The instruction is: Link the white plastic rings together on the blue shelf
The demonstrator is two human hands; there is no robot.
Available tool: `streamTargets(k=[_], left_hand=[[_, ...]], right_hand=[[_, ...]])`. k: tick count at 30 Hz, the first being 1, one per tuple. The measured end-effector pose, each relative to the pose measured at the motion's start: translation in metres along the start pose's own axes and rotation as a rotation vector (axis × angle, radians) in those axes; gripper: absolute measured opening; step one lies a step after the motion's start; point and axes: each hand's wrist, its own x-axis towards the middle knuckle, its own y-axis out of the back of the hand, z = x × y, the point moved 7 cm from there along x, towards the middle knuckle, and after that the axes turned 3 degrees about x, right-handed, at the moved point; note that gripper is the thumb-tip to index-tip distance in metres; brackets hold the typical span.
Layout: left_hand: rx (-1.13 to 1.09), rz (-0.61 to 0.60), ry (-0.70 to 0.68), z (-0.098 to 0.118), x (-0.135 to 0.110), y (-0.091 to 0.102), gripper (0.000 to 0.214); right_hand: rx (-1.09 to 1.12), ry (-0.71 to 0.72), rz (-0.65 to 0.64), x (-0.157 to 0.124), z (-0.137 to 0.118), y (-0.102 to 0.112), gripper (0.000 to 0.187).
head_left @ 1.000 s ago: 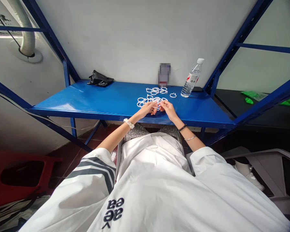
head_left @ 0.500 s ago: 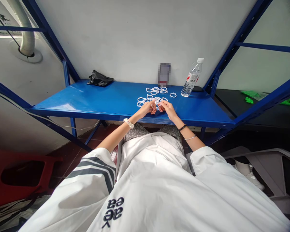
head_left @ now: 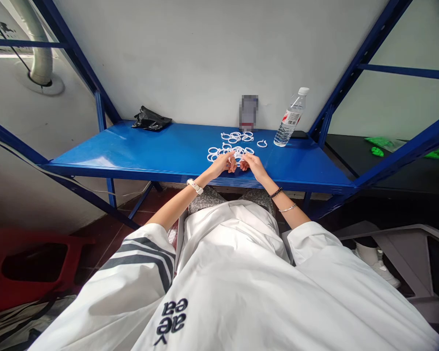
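On the head camera I see the left hand [head_left: 225, 164] and right hand [head_left: 252, 165] meeting fingertip to fingertip, both pinching a small white plastic ring [head_left: 237, 159]. It is just above the blue metal shelf [head_left: 149, 146], at the near edge of the scattered white rings [head_left: 231, 144]. A clear plastic water bottle [head_left: 290, 119] stands to the right.

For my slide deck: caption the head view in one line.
Left hand and right hand meet, fingertips together, at loose white rings on a blue shelf; water bottle behind.
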Motion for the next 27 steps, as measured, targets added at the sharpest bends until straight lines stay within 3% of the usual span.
streamTargets(k=[27], left_hand=[[-0.049,0.026,0.029,-0.0021,0.0016,0.0033,0.053]], right_hand=[[0.031,0.03,-0.031,-0.002,-0.0046,-0.0008,0.055]])
